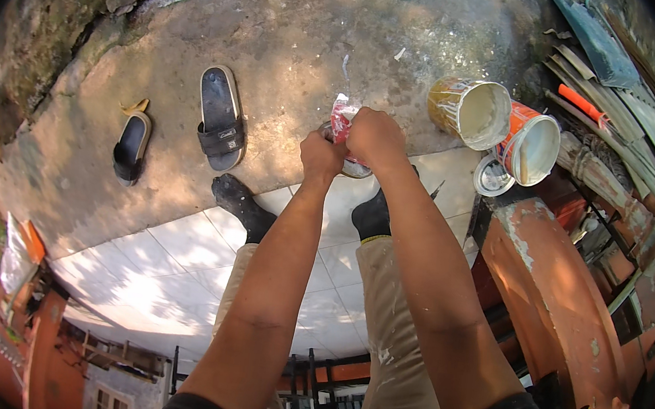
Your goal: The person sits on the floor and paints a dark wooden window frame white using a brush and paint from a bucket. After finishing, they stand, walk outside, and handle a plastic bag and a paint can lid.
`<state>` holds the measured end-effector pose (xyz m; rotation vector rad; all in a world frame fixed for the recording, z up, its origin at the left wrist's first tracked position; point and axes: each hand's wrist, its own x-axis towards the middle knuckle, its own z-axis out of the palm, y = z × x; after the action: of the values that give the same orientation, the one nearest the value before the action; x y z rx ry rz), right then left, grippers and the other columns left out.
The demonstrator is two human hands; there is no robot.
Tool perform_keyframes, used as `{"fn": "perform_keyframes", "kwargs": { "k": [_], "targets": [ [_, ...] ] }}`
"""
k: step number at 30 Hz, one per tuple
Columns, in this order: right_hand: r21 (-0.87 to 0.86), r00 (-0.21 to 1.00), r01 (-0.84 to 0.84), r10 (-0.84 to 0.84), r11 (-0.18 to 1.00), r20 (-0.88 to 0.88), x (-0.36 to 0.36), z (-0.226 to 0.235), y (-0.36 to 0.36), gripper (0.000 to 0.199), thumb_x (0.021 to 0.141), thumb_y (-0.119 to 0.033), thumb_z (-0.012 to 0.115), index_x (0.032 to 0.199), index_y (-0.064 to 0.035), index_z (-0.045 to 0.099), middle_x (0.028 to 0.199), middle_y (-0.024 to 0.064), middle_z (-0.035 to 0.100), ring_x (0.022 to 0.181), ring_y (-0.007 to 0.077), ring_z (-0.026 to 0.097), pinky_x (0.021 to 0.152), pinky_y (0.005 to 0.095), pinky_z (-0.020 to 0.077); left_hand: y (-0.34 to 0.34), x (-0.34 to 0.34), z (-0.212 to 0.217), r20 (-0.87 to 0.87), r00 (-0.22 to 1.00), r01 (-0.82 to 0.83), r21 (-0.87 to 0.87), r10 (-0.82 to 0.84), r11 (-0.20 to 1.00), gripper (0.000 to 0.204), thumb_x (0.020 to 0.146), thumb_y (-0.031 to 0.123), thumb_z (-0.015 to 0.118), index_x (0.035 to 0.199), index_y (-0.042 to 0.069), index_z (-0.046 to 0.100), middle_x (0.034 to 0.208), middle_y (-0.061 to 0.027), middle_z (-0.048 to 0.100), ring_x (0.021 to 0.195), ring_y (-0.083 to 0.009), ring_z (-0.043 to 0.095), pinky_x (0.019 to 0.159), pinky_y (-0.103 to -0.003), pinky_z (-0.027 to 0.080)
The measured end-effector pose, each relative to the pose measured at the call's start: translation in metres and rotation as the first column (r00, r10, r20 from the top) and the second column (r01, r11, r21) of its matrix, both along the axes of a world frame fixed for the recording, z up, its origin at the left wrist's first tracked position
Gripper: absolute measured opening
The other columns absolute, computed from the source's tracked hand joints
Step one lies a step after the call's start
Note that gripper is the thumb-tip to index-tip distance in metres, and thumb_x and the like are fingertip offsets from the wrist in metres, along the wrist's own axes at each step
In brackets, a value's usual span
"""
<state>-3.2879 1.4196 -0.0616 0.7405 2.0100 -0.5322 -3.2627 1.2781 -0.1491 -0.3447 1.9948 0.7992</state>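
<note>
Both my hands meet in front of me over the edge between the tiles and the rough ground. My left hand (323, 154) is closed around the near left side of a small red-and-white thing (341, 120), perhaps a packet or a can. My right hand (377, 138) is closed on its right side, with the fingers curled in. A silvery round rim (357, 170) shows just below the hands. My fingers hide most of the held thing, so its exact kind cannot be made out.
Two paint-smeared buckets, one yellowish (446, 105) and one orange (518, 117), lean at the right, beside a round lid (493, 176). A black sandal (220, 141) and another sandal (132, 146) lie left. Boards and scrap (617, 107) pile up far right, beyond an orange curved wall (548, 307).
</note>
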Motion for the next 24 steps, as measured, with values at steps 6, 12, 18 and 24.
{"fn": "perform_keyframes", "kwargs": {
  "k": [6, 12, 18, 24],
  "targets": [
    [0.032, 0.997, 0.013, -0.010, 0.999, -0.076, 0.012, -0.009, -0.011, 0.026, 0.098, -0.022, 0.070, 0.113, -0.0059, 0.083, 0.116, 0.0205, 0.083, 0.110, 0.0406, 0.081, 0.095, 0.0513, 0.0644, 0.003, 0.003, 0.000, -0.045, 0.999, 0.009, -0.012, -0.009, 1.000, 0.034, 0.088, 0.032, 0.087, 0.100, 0.000, 0.084, 0.095, -0.0253, 0.083, 0.095, -0.0399, 0.083, 0.088, -0.048, 0.063],
    [0.069, 0.999, -0.027, 0.029, 0.997, -0.028, 0.039, -0.020, -0.008, 0.027, 0.102, -0.017, 0.062, 0.115, -0.0066, 0.084, 0.116, 0.0211, 0.083, 0.111, 0.0402, 0.081, 0.095, 0.0527, 0.0642, 0.011, 0.004, 0.013, -0.020, 0.999, -0.045, -0.035, 0.044, 0.998, 0.033, 0.086, 0.029, 0.089, 0.098, -0.001, 0.084, 0.095, -0.0248, 0.083, 0.094, -0.0397, 0.083, 0.089, -0.048, 0.063],
    [0.113, 0.991, 0.123, -0.128, 0.986, 0.036, 0.074, 0.000, 0.005, 0.026, 0.102, -0.019, 0.065, 0.114, -0.0061, 0.084, 0.118, 0.0221, 0.083, 0.115, 0.0409, 0.080, 0.098, 0.0527, 0.0634, 0.012, 0.006, 0.009, -0.094, 0.991, 0.083, -0.100, -0.092, 0.992, 0.035, 0.084, 0.030, 0.093, 0.100, 0.000, 0.085, 0.096, -0.0243, 0.084, 0.093, -0.0383, 0.083, 0.090, -0.043, 0.063],
    [0.108, 0.987, 0.158, -0.161, 0.982, 0.023, 0.083, -0.007, 0.003, 0.025, 0.101, -0.021, 0.068, 0.115, -0.0062, 0.082, 0.114, 0.0226, 0.083, 0.109, 0.0430, 0.080, 0.097, 0.0537, 0.0632, 0.017, 0.006, 0.013, -0.096, 0.993, 0.065, -0.100, -0.074, 0.993, 0.036, 0.083, 0.029, 0.094, 0.101, -0.001, 0.085, 0.097, -0.0245, 0.084, 0.093, -0.0382, 0.083, 0.090, -0.044, 0.063]
  ]
}}
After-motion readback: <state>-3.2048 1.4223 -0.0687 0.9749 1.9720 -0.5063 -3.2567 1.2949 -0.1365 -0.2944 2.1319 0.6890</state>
